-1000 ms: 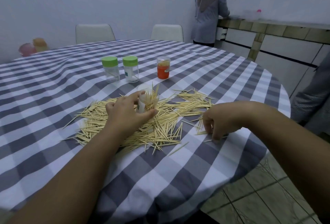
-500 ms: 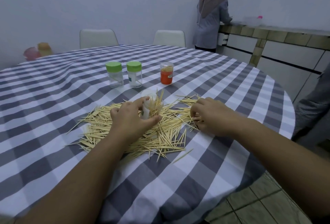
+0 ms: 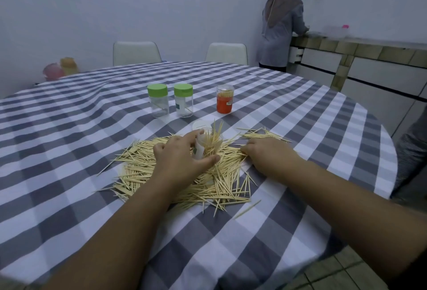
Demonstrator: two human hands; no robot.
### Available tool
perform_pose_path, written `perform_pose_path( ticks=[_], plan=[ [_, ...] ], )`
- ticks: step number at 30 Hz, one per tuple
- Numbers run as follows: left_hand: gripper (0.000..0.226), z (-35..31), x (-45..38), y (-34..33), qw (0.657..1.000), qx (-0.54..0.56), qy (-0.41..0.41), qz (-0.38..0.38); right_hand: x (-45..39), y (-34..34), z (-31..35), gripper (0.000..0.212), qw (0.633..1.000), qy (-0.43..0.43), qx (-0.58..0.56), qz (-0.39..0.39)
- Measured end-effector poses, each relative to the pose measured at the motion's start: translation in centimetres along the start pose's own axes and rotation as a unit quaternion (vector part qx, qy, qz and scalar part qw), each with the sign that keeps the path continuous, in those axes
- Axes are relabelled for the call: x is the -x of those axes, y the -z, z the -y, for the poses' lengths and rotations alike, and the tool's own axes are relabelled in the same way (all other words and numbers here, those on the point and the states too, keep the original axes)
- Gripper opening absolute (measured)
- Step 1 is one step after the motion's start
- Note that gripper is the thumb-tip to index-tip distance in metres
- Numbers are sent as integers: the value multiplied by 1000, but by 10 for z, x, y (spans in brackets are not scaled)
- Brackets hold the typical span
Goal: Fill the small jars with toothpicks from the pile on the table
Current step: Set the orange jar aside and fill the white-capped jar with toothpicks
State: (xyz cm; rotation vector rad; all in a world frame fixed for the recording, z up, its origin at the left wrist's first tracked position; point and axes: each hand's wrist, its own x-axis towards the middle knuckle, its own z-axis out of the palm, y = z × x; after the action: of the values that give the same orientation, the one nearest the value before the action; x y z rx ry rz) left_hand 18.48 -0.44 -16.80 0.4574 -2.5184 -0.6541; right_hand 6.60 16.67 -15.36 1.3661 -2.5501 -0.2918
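A pile of toothpicks (image 3: 184, 174) lies scattered across the checked counter (image 3: 69, 151). Amid the pile, the left hand (image 3: 182, 160) grips a small open jar (image 3: 203, 146), tilted and bristling with toothpicks. Just right of the jar, the right hand (image 3: 268, 153) rests knuckles-up on the pile, fingers curled into the sticks; whether it pinches any cannot be told. Beyond the jar stand two green-lidded jars (image 3: 171, 100) and an orange jar (image 3: 224, 102). Farther off, a person (image 3: 282, 26) faces a tiled ledge (image 3: 369, 47).
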Motion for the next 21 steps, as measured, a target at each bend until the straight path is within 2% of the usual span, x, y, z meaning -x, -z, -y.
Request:
perform_pose_path(
  ticks=[5,8,10,13,16,21],
  plan=[
    [68,-1,0,1,1000,0,5,-1,-7,-3,2,31,998,-15,1,-59],
    [66,-1,1,1,1000,10,8,0,-13,2,3,31,992,-73,-91,-52],
    [65,-1,0,1,1000,13,7,-2,-15,7,4,28,975,-112,-187,-51],
    [68,0,-2,1,1000,9,12,-2,-19,12,5,27,921,-178,-340,-63],
    [68,0,-3,1,1000,3,17,-3,-22,14,2,22,842,-231,-485,-61],
    [70,0,-4,1,1000,-6,24,-2,-24,17,1,14,732,-255,-628,-60]
  ],
)
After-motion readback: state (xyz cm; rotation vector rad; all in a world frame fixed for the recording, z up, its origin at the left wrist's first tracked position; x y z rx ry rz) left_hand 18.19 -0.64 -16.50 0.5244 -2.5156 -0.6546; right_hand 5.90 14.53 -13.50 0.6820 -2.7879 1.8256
